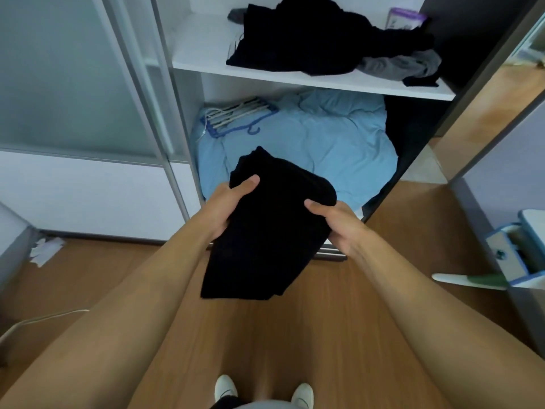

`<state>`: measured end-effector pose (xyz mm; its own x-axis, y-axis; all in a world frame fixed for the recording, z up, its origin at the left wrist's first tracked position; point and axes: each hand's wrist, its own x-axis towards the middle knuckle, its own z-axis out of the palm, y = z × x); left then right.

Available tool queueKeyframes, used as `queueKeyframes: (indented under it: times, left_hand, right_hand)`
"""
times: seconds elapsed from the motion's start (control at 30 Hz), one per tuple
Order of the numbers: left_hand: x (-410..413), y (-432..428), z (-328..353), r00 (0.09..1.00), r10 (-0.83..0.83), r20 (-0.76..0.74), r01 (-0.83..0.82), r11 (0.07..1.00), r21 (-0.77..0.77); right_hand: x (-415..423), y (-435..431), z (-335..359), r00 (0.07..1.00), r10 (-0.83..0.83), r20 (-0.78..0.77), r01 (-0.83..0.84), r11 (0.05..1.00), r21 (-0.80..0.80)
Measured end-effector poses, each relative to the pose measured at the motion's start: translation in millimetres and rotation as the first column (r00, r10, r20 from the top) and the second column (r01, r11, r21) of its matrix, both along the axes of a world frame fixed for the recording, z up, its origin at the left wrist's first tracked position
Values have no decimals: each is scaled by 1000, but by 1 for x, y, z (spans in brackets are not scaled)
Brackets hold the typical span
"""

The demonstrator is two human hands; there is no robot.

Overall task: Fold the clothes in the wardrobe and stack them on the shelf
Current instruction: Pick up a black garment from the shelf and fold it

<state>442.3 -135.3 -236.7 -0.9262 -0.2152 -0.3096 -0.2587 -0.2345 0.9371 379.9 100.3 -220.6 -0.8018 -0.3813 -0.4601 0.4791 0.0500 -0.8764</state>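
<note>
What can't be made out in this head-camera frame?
- Head view: fingers of left hand and right hand, hidden beneath the black garment; only thumbs show.
- Head view: black pile on the shelf, top cut by the frame edge; garment count unclear in the dark folds.
- Head view: purple packet, print blurred.
- Head view: back of lower compartment, hidden by blue bedding.

Wood floor [295, 335]; white wardrobe [188, 95], frosted sliding door [67, 78]; open drawer [507, 255].
</note>
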Motion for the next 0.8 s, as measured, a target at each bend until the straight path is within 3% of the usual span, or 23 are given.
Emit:
queueKeyframes:
  times: [0.17,0.3,0.43,0.53,0.6,0.7,0.8]
  left_hand:
    - [25,-34,-36,979,-201,-19,201,978,53]
    - [21,-19,-42,996,-89,-25,90,995,47]
    - [4,-12,-34,993,117,11,-117,984,134]
    - [-2,-17,-26,986,166,35,-169,979,118]
    - [-6,-18,-17,980,198,35,-201,974,106]
    - [-12,-28,-12,991,129,-31,-131,987,-98]
    - [-10,-45,-8,995,-88,-37,72,944,-322]
  right_hand:
    - [-9,-22,10,970,-146,192,149,989,-1]
    - [-17,-22,21,943,-99,318,84,995,61]
    - [-15,-13,30,985,-43,165,50,998,-40]
    - [3,-9,13,997,81,7,-82,990,114]
    - [11,-11,1,999,32,-3,-32,995,95]
    - [8,-22,-2,986,-159,51,157,987,41]
    - [1,-37,6,970,-227,92,217,970,112]
